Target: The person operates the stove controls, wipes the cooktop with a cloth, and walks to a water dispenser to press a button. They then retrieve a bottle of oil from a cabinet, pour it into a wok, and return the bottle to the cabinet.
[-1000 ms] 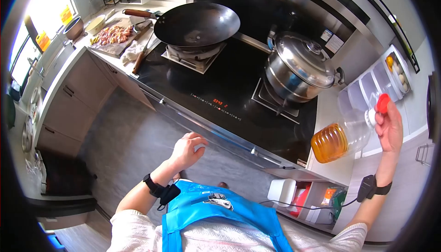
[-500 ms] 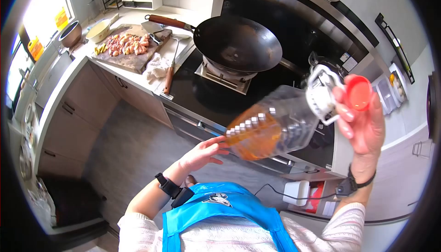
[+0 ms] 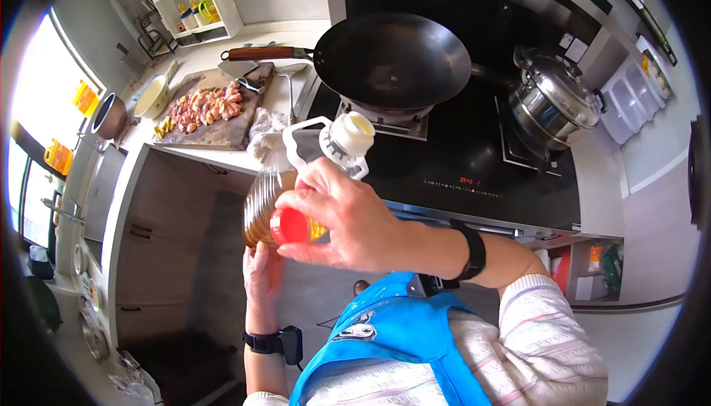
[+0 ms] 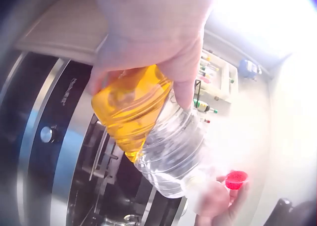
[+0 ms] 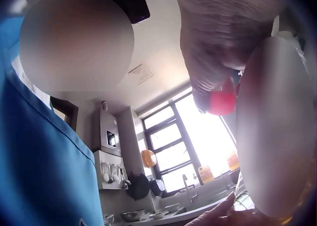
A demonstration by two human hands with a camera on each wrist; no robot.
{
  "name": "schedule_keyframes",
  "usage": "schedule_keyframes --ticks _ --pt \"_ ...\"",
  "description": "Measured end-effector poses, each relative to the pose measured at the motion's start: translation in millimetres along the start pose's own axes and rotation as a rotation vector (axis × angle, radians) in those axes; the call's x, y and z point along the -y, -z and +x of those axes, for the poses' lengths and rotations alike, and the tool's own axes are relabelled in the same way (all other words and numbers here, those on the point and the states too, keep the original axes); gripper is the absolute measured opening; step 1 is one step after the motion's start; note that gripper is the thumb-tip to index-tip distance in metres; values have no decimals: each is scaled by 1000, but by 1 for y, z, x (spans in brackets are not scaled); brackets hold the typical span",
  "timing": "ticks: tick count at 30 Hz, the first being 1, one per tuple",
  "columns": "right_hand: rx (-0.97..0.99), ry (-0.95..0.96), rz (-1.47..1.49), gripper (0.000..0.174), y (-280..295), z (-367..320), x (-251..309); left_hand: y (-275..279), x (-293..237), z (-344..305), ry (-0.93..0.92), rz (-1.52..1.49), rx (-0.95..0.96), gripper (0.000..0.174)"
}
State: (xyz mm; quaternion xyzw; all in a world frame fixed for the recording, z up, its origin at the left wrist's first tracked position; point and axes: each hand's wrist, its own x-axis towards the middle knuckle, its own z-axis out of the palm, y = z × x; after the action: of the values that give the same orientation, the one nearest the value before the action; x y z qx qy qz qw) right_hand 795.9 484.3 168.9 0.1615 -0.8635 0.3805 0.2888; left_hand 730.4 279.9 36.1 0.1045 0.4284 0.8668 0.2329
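A clear ridged bottle of amber liquid tilts in front of the person, its uncapped white neck up and to the right. My right hand grips it near the neck and handle, and also holds a red cap between its fingers. Under the bottle's base is my left hand; in the left wrist view that hand curls its thumb and fingers round the base over the amber liquid. The red cap also shows below the right hand in the right wrist view.
A black wok sits on the left burner, a lidded steel pot on the right one. Cut meat lies on a board at the left counter, beside a yellowish bowl and a cloth.
The bottle has moved left across the stove front, and its neck has swung upward. My left hand has come from beside the bottle to under its base. The view has shifted too.
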Motion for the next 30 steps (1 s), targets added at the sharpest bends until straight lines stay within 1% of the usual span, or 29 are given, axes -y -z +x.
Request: schedule_keyframes --ticks 1,4,6,8,10,15,16,19,23,30 --pt "-7 4 19 44 -6 2 -6 8 -7 3 6 37 0 53" --pt "-39 38 58 43 -16 14 -23 16 -22 10 -41 152 -129 48" --pt "-98 69 67 44 -19 26 -35 12 -32 16 -75 207 -165 48" --pt "-92 53 121 45 -19 35 -47 5 -39 24 -97 254 -195 47" --pt "-128 89 114 46 -18 42 -58 -2 -43 32 -142 326 -253 46" --pt "-154 7 211 43 -11 54 -85 -18 -53 53 -178 419 -377 44" --pt "-156 1 214 43 -10 56 -90 -26 -57 57 -194 421 -352 45" --pt "-223 24 258 46 -8 60 -102 -39 -63 67 -225 473 -405 43" --pt "-238 5 257 48 -2 66 -113 -51 -74 80 -237 521 -406 40" --pt "-298 -3 292 48 2 73 -124 -73 -87 97 -250 631 -400 42"
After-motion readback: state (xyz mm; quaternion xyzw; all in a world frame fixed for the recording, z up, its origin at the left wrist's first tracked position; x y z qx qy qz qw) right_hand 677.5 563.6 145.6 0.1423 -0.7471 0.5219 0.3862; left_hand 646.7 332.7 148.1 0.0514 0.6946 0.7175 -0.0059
